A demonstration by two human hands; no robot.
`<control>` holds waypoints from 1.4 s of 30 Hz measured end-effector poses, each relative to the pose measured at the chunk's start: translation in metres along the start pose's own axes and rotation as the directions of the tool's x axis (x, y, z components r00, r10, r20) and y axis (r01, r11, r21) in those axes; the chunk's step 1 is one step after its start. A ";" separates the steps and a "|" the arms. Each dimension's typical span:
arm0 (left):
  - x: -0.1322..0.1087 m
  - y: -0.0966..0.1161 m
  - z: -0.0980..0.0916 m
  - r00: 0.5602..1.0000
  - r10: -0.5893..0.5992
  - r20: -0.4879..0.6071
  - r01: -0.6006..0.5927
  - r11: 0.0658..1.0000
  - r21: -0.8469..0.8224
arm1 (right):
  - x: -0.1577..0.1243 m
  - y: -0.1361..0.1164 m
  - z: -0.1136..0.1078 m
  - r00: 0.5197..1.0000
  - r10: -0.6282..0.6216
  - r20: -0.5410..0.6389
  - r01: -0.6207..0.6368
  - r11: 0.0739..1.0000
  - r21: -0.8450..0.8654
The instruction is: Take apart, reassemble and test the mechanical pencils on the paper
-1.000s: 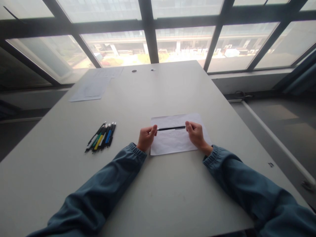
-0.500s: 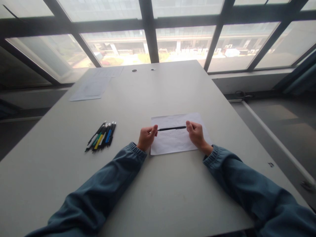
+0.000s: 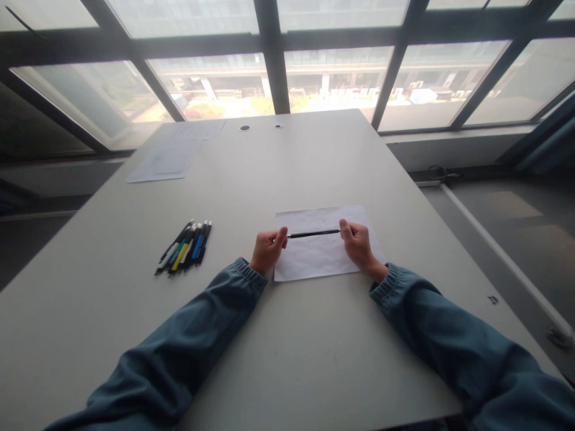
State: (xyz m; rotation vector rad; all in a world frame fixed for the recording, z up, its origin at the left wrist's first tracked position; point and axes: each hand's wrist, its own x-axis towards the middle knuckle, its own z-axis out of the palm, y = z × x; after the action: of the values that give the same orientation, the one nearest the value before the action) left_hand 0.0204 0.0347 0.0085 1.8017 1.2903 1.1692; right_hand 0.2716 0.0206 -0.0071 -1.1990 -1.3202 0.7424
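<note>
A slim black pen (image 3: 313,233) is stretched level between my two hands, above a white sheet of paper (image 3: 321,257). My left hand (image 3: 268,248) is closed on the pen's left end, thumb on top. The right end is pinched in my right hand (image 3: 358,242), whose fingers are curled in. Both tips of the pen are hidden by the fingers. To the left of my left hand lies a bunch of several pens (image 3: 184,248) with black, green, yellow, white and blue barrels.
More paper sheets (image 3: 164,158) lie at the far left of the white table (image 3: 287,167). Two round grommets, including a larger one (image 3: 244,128), sit near its back edge. A small dark mark (image 3: 493,300) shows at the right edge. Windows (image 3: 336,78) stand behind the table.
The pen has turned slightly about its length, so the clip seen on its right part before no longer shows. Both hands keep almost the same place and grip.
</note>
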 end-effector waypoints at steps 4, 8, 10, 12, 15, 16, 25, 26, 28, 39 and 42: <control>0.000 -0.001 0.000 1.000 0.001 0.008 -0.001 1.000 -0.015 | 0.000 0.001 0.001 1.000 0.008 -0.001 -0.008 1.000 0.007; 0.000 -0.002 0.001 1.000 0.012 0.015 -0.012 1.000 -0.027 | -0.001 0.002 0.002 1.000 0.011 -0.006 -0.011 1.000 0.010; 0.000 -0.002 0.001 1.000 0.016 0.020 -0.016 0.999 -0.033 | -0.001 0.003 0.002 1.000 0.008 -0.007 -0.008 1.000 0.012; 0.000 -0.003 0.000 1.000 0.019 0.020 -0.018 0.999 -0.036 | -0.001 0.002 0.001 1.000 0.005 -0.008 -0.005 1.000 0.011; 0.000 -0.002 0.000 1.000 0.023 0.018 -0.023 0.999 -0.034 | -0.001 0.002 0.001 1.000 0.005 0.003 -0.005 1.000 0.008; 0.000 -0.001 0.000 0.999 0.029 0.020 -0.028 0.999 -0.032 | -0.001 0.001 0.001 1.000 0.010 0.015 -0.010 1.000 0.014; 0.003 -0.003 0.000 0.994 0.111 -0.025 -0.112 0.992 -0.051 | -0.004 -0.012 0.003 0.998 0.009 0.067 -0.011 0.999 0.035; 0.003 -0.005 0.001 0.992 0.117 -0.036 -0.119 0.991 -0.068 | -0.004 -0.012 0.002 0.998 0.022 0.052 -0.025 0.999 0.046; 0.004 -0.007 0.003 0.989 0.133 -0.062 -0.139 0.985 -0.101 | -0.003 -0.010 0.002 0.999 0.044 0.029 -0.045 0.997 0.062; 0.003 -0.003 0.003 0.946 0.314 -0.082 -0.313 0.949 0.025 | -0.003 -0.007 0.001 0.996 0.071 0.045 -0.073 0.996 0.047; 0.003 -0.004 0.003 0.946 0.313 -0.084 -0.312 0.950 0.030 | -0.002 -0.006 0.001 0.996 0.079 0.041 -0.081 0.996 0.049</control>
State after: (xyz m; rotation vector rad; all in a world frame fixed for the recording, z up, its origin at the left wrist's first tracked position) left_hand 0.0222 0.0388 0.0049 2.0402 1.0886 1.4251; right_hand 0.2691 0.0166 -0.0019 -1.2079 -1.2837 0.8556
